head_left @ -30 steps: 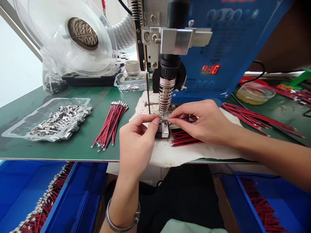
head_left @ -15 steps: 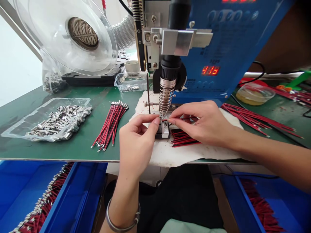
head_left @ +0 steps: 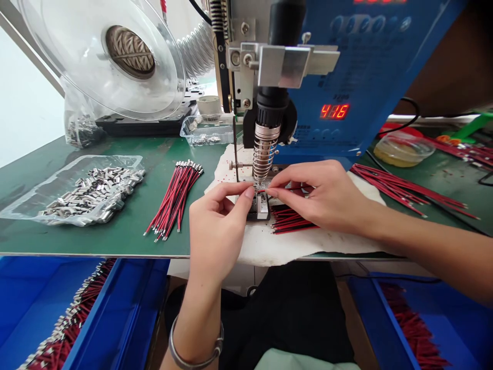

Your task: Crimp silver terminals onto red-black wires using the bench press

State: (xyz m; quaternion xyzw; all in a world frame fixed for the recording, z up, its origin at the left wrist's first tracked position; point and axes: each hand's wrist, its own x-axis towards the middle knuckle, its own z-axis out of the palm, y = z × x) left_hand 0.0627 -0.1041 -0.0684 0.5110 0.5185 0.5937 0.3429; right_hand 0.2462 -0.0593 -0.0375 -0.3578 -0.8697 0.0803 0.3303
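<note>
Under the coiled tip of the soldering machine (head_left: 266, 149), both hands meet at a small metal fixture (head_left: 262, 206). My left hand (head_left: 221, 221) pinches with thumb and forefinger at the fixture's left side; what it grips is too small to make out. From the right, my right hand (head_left: 327, 198) holds a thin red and black wire (head_left: 295, 189) between thumb and fingertips, its end at the fixture. A bundle of red and black wires (head_left: 290, 220) lies beneath my right hand on a white cloth (head_left: 265, 249).
A clear tray (head_left: 23, 205) of metal connectors and a bundle of wires with metal ends (head_left: 173, 200) lie left. More wires (head_left: 408, 190) are at right. Blue bins (head_left: 131, 303) stand below the table edge. A large clear reel (head_left: 77, 46) rises back left.
The red display on the blue machine has changed to 416. Both hands have stayed nearly in place at the fixture, and the view has shifted very slightly.
</note>
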